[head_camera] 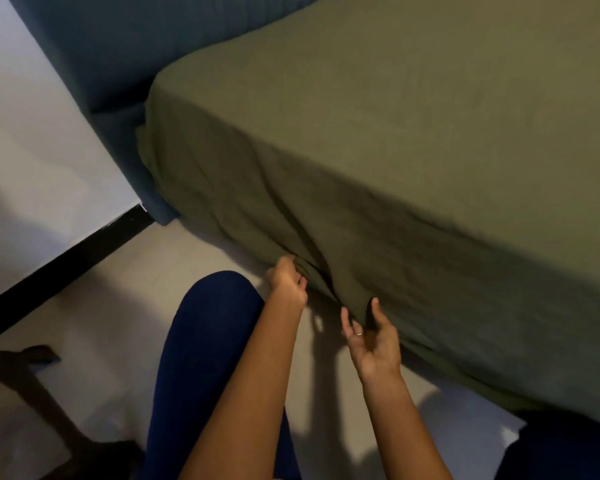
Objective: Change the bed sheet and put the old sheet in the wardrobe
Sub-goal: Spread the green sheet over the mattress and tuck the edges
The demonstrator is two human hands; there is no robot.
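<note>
An olive green sheet point(378, 143) covers the bed and hangs down its near side almost to the floor. My left hand point(286, 278) has its fingers curled into a fold of the sheet's lower edge. My right hand point(373, 336) is beside it, palm up with fingers spread; its fingertips touch the hanging sheet at the hem. A ring shows on one finger. The mattress under the sheet is hidden.
A dark blue padded headboard point(118, 60) stands at the bed's left end against a white wall point(25, 140) with a black skirting point(66, 261). My knee in blue trousers point(208, 327) is over the pale floor. A dark wooden furniture leg point(32, 386) sits bottom left.
</note>
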